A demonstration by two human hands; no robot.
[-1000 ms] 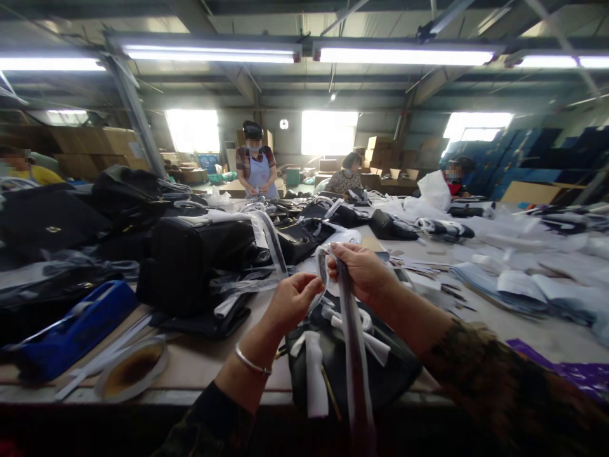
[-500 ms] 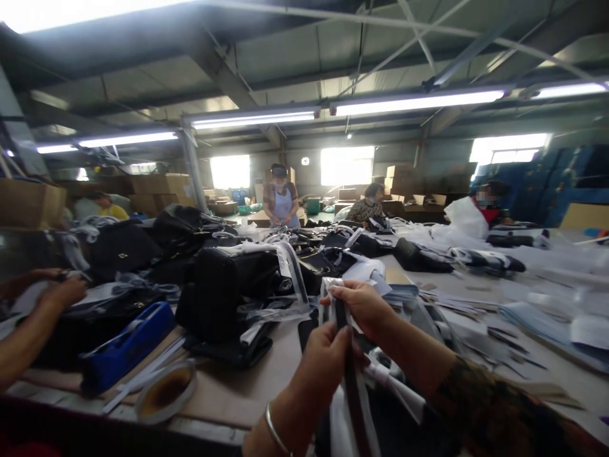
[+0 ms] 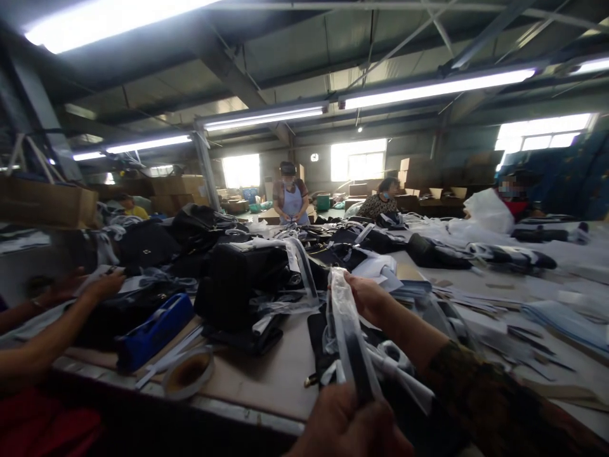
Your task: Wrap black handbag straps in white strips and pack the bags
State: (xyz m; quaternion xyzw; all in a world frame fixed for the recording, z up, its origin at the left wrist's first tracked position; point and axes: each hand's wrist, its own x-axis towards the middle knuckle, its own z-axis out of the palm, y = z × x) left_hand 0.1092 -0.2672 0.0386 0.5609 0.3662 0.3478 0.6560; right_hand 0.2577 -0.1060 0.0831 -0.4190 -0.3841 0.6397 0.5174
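A dark strap in clear plastic wrap [image 3: 351, 330] stretches between my two hands. My right hand [image 3: 368, 297] pinches its upper end, above the worktable. Low in the view, my left hand [image 3: 349, 422] is closed round the lower part of the strap, close to the camera and slightly blurred. Beneath the strap lies a black bag [image 3: 404, 406] with a white wrapped piece [image 3: 409, 384] on it.
Black bags [image 3: 228, 285] are heaped across the table [image 3: 285, 368]. A blue tape dispenser [image 3: 155, 330] and a tape roll [image 3: 189, 373] lie to the left, near a co-worker's hands [image 3: 102, 285]. Papers [image 3: 495, 330] are spread at right. Other people stand or sit beyond.
My left hand has moved down along the strap, toward the camera, while my right hand keeps hold of the top end. The view has shifted slightly left.
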